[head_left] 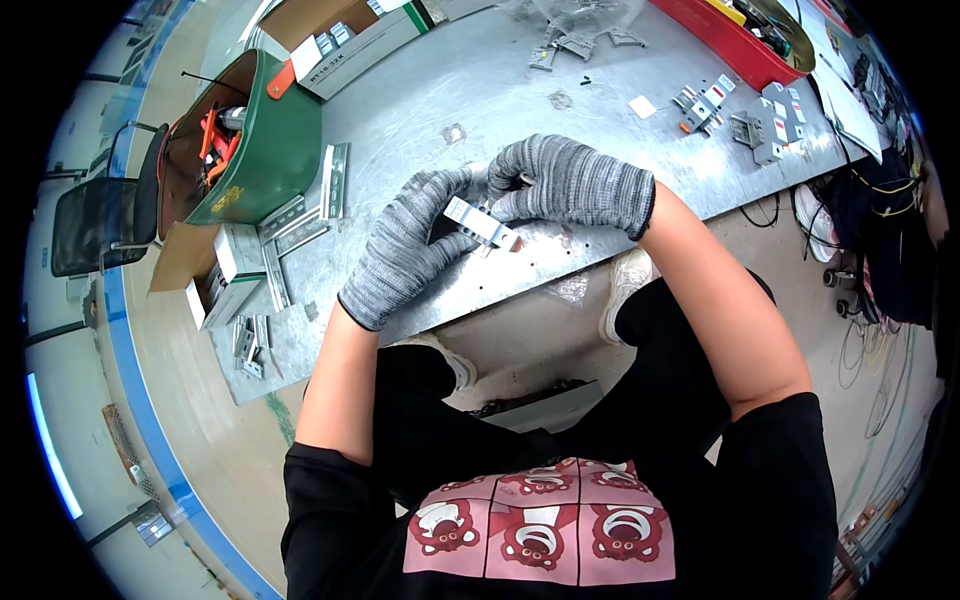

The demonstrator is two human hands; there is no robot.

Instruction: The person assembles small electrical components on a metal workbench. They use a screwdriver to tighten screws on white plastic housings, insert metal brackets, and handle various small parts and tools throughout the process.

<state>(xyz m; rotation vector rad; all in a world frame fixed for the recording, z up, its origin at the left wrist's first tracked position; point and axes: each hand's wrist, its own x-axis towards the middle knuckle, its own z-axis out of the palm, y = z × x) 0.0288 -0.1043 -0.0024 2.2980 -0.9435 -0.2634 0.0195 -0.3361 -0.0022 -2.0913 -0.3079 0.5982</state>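
Both of my hands wear grey knitted gloves and meet over the front part of the metal table. My left hand (408, 245) is closed around a narrow white and grey DIN-rail module (482, 223), which looks like a fuse holder with an orange-red end. The module lies tilted, its orange end pointing toward my right. Against its far side, my right hand (575, 185) is closed with bent fingers. Between the fingertips something small and shiny shows, but the gloves hide most of it, so I cannot make out what the right fingers pinch.
A green bin (275, 140) of tools and metal rails (335, 180) lie left, with an open carton (365, 50) behind. Assembled modules (705, 105), grey clips (575, 45) and a red bin (735, 45) are at the far right. Small metal pieces (250, 345) lie near left.
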